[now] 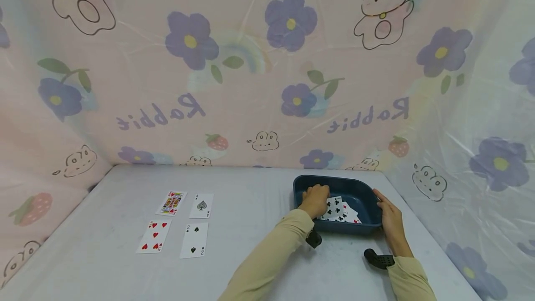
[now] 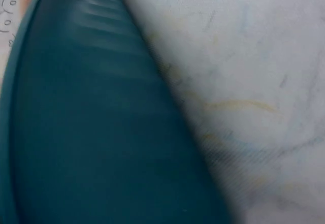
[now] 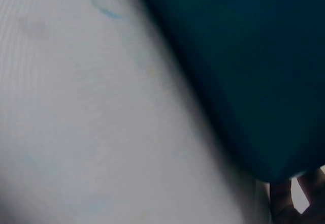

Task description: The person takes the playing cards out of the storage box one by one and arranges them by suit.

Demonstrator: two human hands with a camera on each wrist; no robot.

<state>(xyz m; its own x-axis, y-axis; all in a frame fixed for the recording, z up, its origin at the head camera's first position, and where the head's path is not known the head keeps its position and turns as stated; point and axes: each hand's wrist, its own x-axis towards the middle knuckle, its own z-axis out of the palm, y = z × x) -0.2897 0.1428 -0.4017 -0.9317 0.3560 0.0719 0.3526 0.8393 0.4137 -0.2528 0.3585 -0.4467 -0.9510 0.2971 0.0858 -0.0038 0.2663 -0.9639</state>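
Head view: backdrop [image 1: 267,82] reads "Rabbit" mirrored, above cards [image 1: 338,209].

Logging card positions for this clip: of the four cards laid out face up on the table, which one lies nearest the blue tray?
The ace of spades, at the back right of the four. The two of spades lies nearer the person, and both red cards lie farther left of the blue tray.

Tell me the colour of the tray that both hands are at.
Dark teal-blue tray, plain with no pattern; the head view shows it best.

Long beige sleeves [image 1: 271,254]; black wrist-mounted cameras [image 1: 378,259].
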